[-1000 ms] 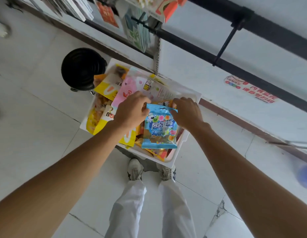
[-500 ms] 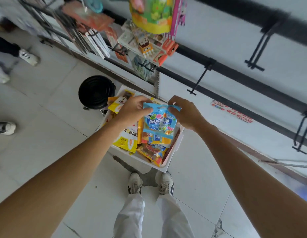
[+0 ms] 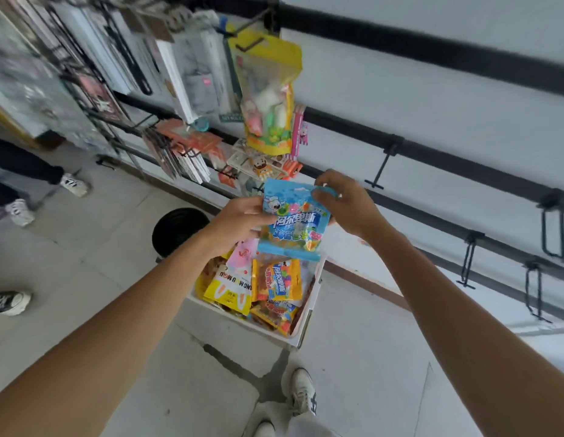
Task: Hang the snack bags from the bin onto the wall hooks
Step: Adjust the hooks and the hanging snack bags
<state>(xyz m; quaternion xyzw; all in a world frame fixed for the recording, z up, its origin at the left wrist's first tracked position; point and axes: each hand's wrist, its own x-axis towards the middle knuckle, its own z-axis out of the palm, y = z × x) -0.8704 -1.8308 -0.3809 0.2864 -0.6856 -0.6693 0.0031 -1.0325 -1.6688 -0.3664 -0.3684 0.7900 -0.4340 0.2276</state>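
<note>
A blue snack bag (image 3: 292,223) hangs upright in the air above the white bin (image 3: 315,294), held by both hands. My left hand (image 3: 239,220) pinches its left edge and my right hand (image 3: 347,201) grips its top right corner. The bin sits on the floor against the wall and holds several yellow, orange and pink snack bags (image 3: 276,283). An empty black wall hook (image 3: 384,162) sticks out from the rail just right of my right hand. A yellow snack bag (image 3: 268,93) hangs on a hook above the bin.
More empty black hooks (image 3: 470,260) line the rails on the white wall to the right. Racks of hanging goods (image 3: 179,89) fill the left. A black round stool (image 3: 179,230) stands left of the bin. Other people's shoes (image 3: 74,184) are at far left.
Both hands lifted the blue bag out of the bin and up toward the wall rail. My view tilted upward, revealing more of the hooks and hanging goods.
</note>
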